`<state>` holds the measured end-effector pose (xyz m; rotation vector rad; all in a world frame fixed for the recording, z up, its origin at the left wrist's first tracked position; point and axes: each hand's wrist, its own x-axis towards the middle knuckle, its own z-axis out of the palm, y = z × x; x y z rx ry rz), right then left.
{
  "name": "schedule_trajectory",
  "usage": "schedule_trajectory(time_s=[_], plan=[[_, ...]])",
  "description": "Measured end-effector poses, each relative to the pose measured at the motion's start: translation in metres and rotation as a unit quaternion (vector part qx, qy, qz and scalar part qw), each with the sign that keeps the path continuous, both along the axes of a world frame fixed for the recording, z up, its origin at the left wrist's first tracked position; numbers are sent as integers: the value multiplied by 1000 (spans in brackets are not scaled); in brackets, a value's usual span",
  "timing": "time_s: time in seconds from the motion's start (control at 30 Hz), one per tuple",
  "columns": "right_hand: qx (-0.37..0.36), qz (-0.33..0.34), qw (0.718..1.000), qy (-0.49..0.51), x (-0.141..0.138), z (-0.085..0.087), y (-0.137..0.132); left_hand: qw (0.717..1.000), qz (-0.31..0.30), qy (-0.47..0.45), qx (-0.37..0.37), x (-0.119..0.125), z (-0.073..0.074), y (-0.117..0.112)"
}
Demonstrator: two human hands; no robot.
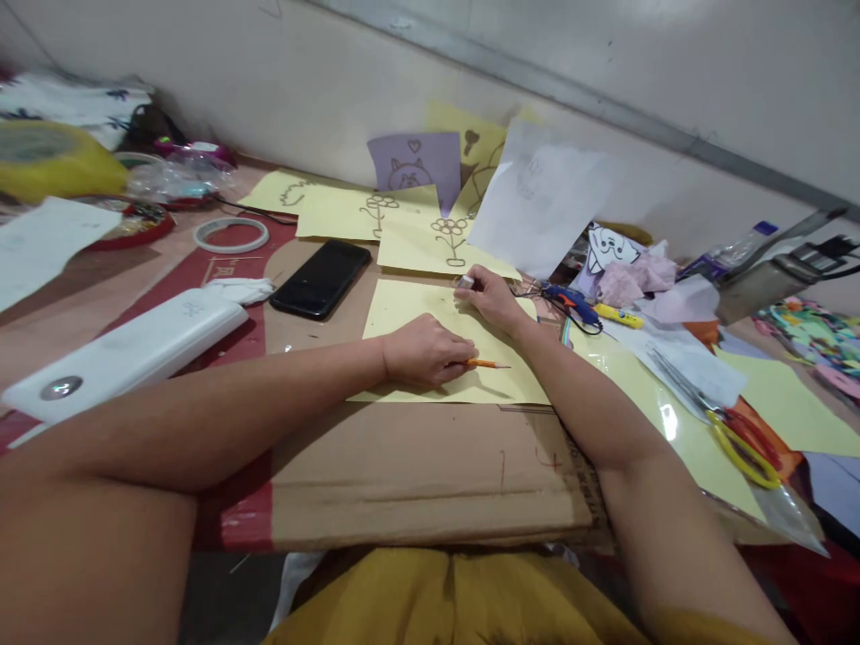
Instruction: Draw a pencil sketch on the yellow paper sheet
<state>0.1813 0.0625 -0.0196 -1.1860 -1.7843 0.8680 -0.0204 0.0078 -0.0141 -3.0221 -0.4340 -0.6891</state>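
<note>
Hard to read a full word here! Starting on the cardboard (403,448): dark print (584,488) down the right side, running sideways, too small to make out. Just left of that, thin red strokes (547,460), one crossed like a plus, not surely lettering. Up to the red stripe (235,520), carrying a pale character (232,269), resembling 风, too soft to confirm. Across to the white case (127,354), bearing a grey emblem (192,307), blurred. Spotting tiny dark marks on the yellow pen (619,316), illegible. And plain on the purple sheet (382,152), a drawn heart (415,145)!
</note>
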Motion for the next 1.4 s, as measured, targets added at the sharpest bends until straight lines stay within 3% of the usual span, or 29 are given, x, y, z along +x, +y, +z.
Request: schedule_trajectory(time_s=[0.07,0.13,0.27,0.37,0.47,0.57,0.67,0.8,0.87,0.93,1.0,1.17,1.27,1.33,1.4], plan=[[-18,65,997,-36,2,4,-4,999,-26,30,4,0,0,1],[8,75,993,-93,-1,5,-5,999,-34,42,1,0,0,2],[81,-24,988,-133,-12,-2,1,999,-26,34,1,1,-1,2],[37,-53,998,-26,-10,-3,4,999,-19,33,3,1,-1,1],[-44,12,999,26,2,4,0,999,-16,35,6,0,0,0],[-22,72,994,-76,10,9,-2,999,-15,36,3,-1,0,-1],[55,15,988,-140,6,5,1,999,-15,37,-2,-1,0,0],[75,-76,990,-95,4,3,4,999,0,32,4,0,-1,2],[27,-50,997,-58,10,6,3,999,6,31,9,0,-1,2],[-15,26,997,-67,17,11,1,999,2,32,11,0,-2,2],[-2,77,991,-110,20,11,1,999,-8,31,10,0,-3,3],[106,-9,985,-134,11,0,9,1000,-21,5,-5,1,-4,3],[92,-58,989,-97,11,1,10,1000,-28,1,2,0,-3,4],[59,-44,994,-83,15,6,8,999,-34,10,12,0,-4,3],[35,17,994,-105,19,12,4,999,-44,17,17,-1,-4,3]])
